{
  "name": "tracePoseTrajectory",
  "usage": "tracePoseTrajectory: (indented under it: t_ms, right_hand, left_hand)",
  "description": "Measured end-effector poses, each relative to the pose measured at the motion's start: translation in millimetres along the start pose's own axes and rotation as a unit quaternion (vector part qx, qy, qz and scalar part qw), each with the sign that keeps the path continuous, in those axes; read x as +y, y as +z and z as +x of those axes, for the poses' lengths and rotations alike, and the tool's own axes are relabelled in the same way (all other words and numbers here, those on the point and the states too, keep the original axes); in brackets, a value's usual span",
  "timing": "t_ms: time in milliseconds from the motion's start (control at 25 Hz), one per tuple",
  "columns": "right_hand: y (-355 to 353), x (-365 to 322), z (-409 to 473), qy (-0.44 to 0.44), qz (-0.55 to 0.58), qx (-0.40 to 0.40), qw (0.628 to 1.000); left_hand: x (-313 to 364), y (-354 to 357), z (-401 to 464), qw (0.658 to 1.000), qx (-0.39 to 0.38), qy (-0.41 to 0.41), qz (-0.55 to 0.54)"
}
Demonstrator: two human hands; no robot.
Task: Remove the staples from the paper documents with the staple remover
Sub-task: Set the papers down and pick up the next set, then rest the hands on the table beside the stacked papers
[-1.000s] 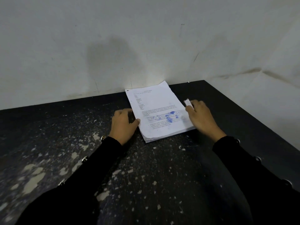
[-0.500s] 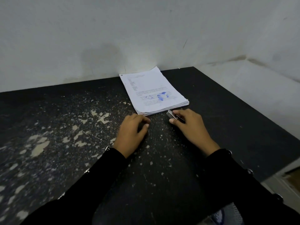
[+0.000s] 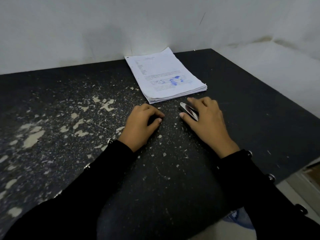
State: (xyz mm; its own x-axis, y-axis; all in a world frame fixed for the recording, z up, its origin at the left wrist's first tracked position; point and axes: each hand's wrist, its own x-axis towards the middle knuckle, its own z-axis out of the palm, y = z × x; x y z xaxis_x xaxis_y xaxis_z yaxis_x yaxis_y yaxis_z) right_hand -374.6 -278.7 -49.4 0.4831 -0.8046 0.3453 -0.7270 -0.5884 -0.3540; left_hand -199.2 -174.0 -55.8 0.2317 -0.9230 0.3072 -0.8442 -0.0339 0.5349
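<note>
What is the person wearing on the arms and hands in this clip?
Both arms are in long black sleeves reaching the wrists: left sleeve, right sleeve. Small shiny silver studs or buttons run along each sleeve's outer edge. The left hand and right hand are bare: no gloves, and no rings or watch can be seen.

Dim, flat light; a brighter patch glows on the wall just behind the papers. Edges bow from wide-angle distortion; printed text is too soft to read.
</note>
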Motion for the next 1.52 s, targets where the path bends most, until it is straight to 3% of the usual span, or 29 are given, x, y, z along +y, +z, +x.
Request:
tracePoseTrajectory:
  t_ms: [80,200,360,440,680,1040,1200,1520]
  right_hand:
    - [-4,-2,-4,-0.034,-0.029,0.054,0.998]
    - [-9,-10,-11,-0.137,0.031,0.078,0.987]
    - [-12,-19,-16,-0.230,0.156,-0.120,0.953]
    - [-13,-20,-17,-0.233,0.162,-0.192,0.940]
    - [-19,-18,-16,-0.204,0.188,-0.249,0.928]
    - [-19,-23,-16,-0.217,0.118,-0.296,0.923]
    - [-13,-26,-23,-0.239,0.078,-0.272,0.929]
    - [-23,-23,-20,-0.217,0.122,-0.275,0.929]
  left_hand:
    - [-1,0,1,1.000,0.003,0.000,-0.001]
    - [-1,2,1,1.000,0.005,0.003,0.004]
    - [-4,3,2,1.000,0.008,0.006,0.012]
    - [-4,4,2,1.000,0.010,0.005,0.015]
    - [-3,5,2,1.000,0.012,0.002,0.020]
    - [-4,5,2,1.000,0.008,0.000,0.018]
    - [-3,5,2,1.000,0.007,-0.004,0.017]
    - [-2,5,2,1.000,0.006,-0.006,0.015]
